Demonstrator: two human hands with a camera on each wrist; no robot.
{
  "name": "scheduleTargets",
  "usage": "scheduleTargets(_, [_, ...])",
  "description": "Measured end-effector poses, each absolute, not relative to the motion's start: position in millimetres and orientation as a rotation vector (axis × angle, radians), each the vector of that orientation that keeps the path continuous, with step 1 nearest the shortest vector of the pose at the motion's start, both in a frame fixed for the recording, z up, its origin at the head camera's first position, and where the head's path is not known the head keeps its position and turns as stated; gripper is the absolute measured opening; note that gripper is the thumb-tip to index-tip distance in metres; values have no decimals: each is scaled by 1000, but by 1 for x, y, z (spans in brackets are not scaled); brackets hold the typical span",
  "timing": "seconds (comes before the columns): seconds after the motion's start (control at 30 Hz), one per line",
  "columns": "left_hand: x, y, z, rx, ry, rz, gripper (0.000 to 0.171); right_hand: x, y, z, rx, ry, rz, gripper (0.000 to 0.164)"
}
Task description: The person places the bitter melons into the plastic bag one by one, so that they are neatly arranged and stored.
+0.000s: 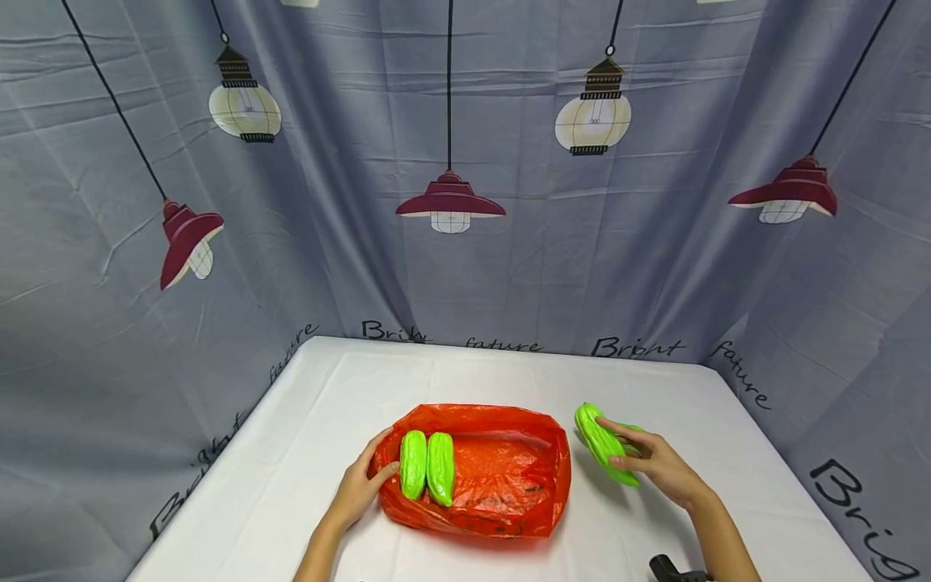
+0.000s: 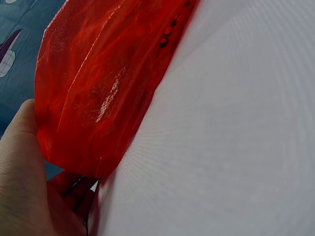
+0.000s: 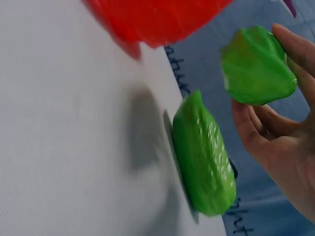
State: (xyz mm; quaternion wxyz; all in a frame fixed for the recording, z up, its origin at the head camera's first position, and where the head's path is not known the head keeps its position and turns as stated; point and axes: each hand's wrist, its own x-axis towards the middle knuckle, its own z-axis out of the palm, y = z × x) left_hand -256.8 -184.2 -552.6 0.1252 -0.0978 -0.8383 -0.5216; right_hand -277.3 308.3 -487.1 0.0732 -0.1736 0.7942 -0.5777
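A red plastic bag (image 1: 502, 477) lies on the table with its mouth spread wide. Two bright green bitter melons, a left one (image 1: 413, 465) and a right one (image 1: 440, 469), lie side by side inside it at the left. My left hand (image 1: 356, 489) grips the bag's left rim, its thumb over the edge. To the right of the bag, my right hand (image 1: 669, 471) holds a third bitter melon (image 1: 602, 443) between thumb and fingers, raised off the table. Another bitter melon (image 3: 202, 157) rests on the table below that hand; in the head view the hand mostly hides it.
A white cloth covers the table (image 1: 349, 380). Behind and beside it hangs a grey-blue curtain (image 1: 494, 275) printed with lamps and lettering. Near the right forearm, a black object (image 1: 672, 569) shows at the bottom edge of the head view.
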Motion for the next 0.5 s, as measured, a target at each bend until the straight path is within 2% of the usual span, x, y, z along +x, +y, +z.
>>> scheduleTargets(0.5, [-258, -185, -552, -278, -2458, -1517, 56, -261, 264, -449, -531, 2427, -1944, 61])
